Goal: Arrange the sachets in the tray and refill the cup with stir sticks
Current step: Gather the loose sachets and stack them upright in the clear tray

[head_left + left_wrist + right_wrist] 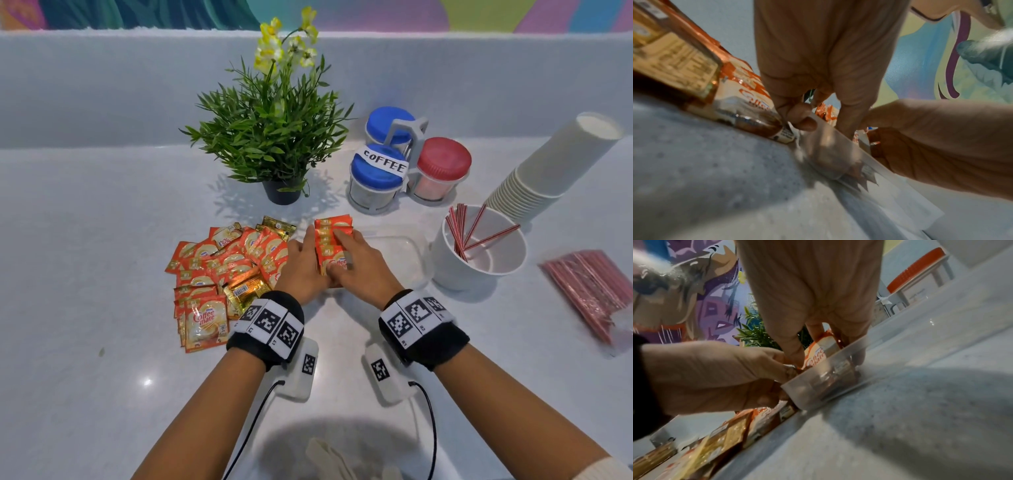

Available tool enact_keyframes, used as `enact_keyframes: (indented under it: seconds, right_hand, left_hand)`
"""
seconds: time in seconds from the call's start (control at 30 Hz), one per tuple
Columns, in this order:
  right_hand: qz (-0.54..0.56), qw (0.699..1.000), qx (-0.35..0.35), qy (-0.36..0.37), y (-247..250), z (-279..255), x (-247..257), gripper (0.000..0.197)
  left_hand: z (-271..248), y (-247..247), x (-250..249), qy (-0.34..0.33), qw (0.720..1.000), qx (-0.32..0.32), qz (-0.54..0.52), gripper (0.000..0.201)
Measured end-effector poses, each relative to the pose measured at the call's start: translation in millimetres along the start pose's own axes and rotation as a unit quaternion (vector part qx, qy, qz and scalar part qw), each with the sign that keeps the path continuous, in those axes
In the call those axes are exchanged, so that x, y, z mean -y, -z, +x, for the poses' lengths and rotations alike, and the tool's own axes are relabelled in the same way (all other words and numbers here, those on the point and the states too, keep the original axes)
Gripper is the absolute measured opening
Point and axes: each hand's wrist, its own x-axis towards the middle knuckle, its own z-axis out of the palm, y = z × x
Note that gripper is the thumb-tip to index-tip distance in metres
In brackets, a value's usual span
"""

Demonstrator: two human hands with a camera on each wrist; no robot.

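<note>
sachets point(334, 245), a squared-up orange batch, stand at the left end of the clear tray point(407, 255), gripped from both sides: the left hand point(303, 265) curls against their left edge, the right hand point(356, 265) lies over the top with fingers pressing down on the front packet. both hands are grasping that batch, neither released. the tray sits on the counter point(85, 240) between the loose pile point(226, 270) of sachets on its left and the white cup point(479, 253) on its right.

likely trouble: the packets are slick and only pinched at their edges, so easing off unevenly could let them fan out or tip flat in the mostly bare tray. the tray looks light, and a sideways push might slide it toward the cup, where a few red stir sticks point(469, 229) lean loosely. the bagged sticks point(589, 291) lie farther right, untouched.

readable print: "coffee mate" on the orange sachets, and a handwritten "coffee" label point(385, 161) on the blue-lidded jars. the gold sachets' print is too small to read.
</note>
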Motion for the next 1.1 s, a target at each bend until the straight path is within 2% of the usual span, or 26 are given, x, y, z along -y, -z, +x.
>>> enact_keyframes:
  seconds: [0.17, 0.27, 0.4, 0.63, 0.87, 0.93, 1.0, 1.1]
  right_hand:
    - [0.042, 0.999, -0.017, -0.008, 1.8, -2.4, 2.2, 0.067]
    - [0.01, 1.0, -0.011, -0.016, 0.7, -1.9, 3.4, 0.062]
    - [0.031, 0.998, -0.04, -0.032, 7.6, 0.7, 9.3, 0.057]
    - [-0.04, 0.998, 0.012, -0.045, 5.0, 10.3, 8.1, 0.052]
    - [-0.056, 0.997, 0.046, -0.041, 10.2, 7.1, 11.6, 0.047]
    - [-0.019, 0.998, 0.043, -0.041, 9.4, 6.9, 10.4, 0.049]
    - [0.1, 0.992, 0.016, -0.071, 10.9, 4.3, 9.7, 0.053]
    - [0.316, 0.936, -0.006, -0.156, 9.7, 0.3, 7.6, 0.066]
  left_hand:
    - [-2.4, 0.4, -0.4, -0.008, 1.0, -0.005, -0.009, 0.105]
    - [-3.9, 1.4, -1.2, -0.006, 1.0, 0.003, 0.001, 0.106]
    - [-3.9, 2.1, -0.8, 0.005, 1.0, 0.012, -0.001, 0.107]
    - [-4.9, 2.3, -0.8, 0.004, 1.0, 0.004, -0.008, 0.104]
    - [-3.5, 0.1, 0.3, 0.001, 1.0, -0.002, 0.015, 0.096]
    - [-3.7, -0.8, 1.3, 0.002, 1.0, -0.005, 0.009, 0.092]
    - [-4.2, -0.7, 2.6, 0.004, 1.0, -0.01, 0.008, 0.088]
    - [-5.0, -0.6, 4.4, 0.001, 1.0, -0.006, 0.003, 0.077]
